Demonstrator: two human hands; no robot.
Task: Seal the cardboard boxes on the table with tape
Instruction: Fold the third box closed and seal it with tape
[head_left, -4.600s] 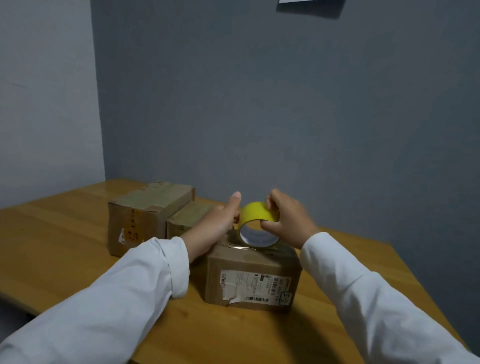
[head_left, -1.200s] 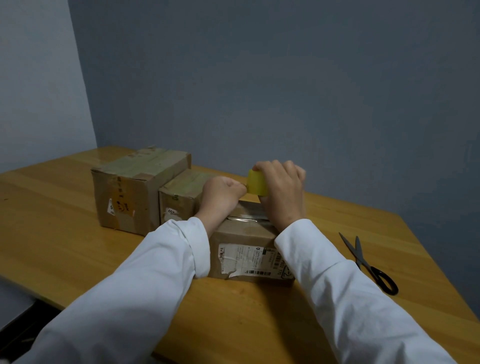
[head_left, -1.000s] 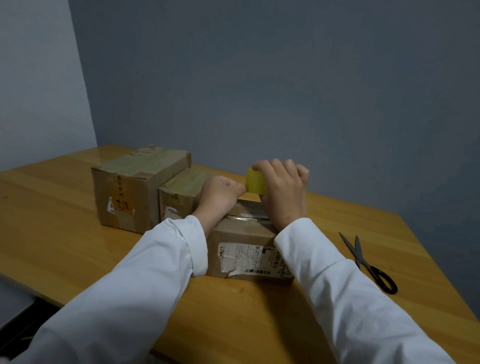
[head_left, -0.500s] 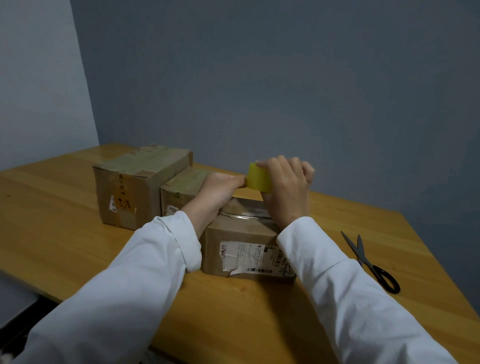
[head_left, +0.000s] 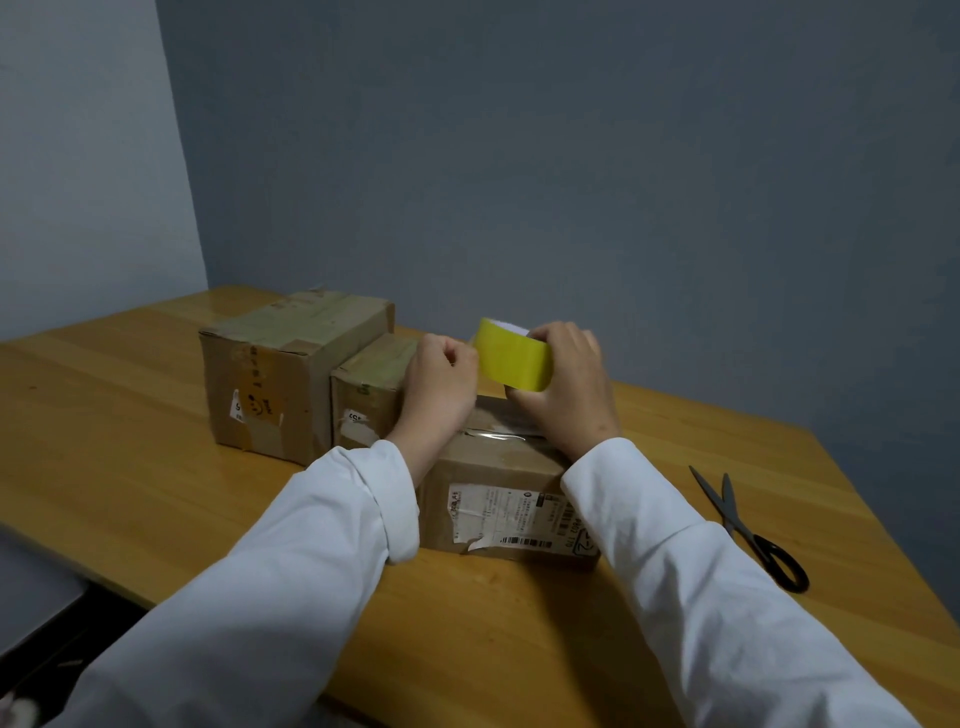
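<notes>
A yellow tape roll (head_left: 511, 361) is held just above the near cardboard box (head_left: 498, 493), which has a white shipping label on its front. My right hand (head_left: 569, 392) grips the roll from the right. My left hand (head_left: 441, 387) is closed at the roll's left edge, fingers pinched where the tape end would be; the end itself is too small to see. A small box (head_left: 369, 395) and a large box (head_left: 288, 369) stand to the left, both with old tape on their tops.
Black-handled scissors (head_left: 748, 527) lie on the wooden table (head_left: 130, 467) to the right of the near box. A grey wall rises close behind the table. The table's front edge runs under my sleeves.
Since a second ago the roll has tilted up, so more of its yellow face shows. Both hands have stayed above the near box. The boxes and scissors have not moved.
</notes>
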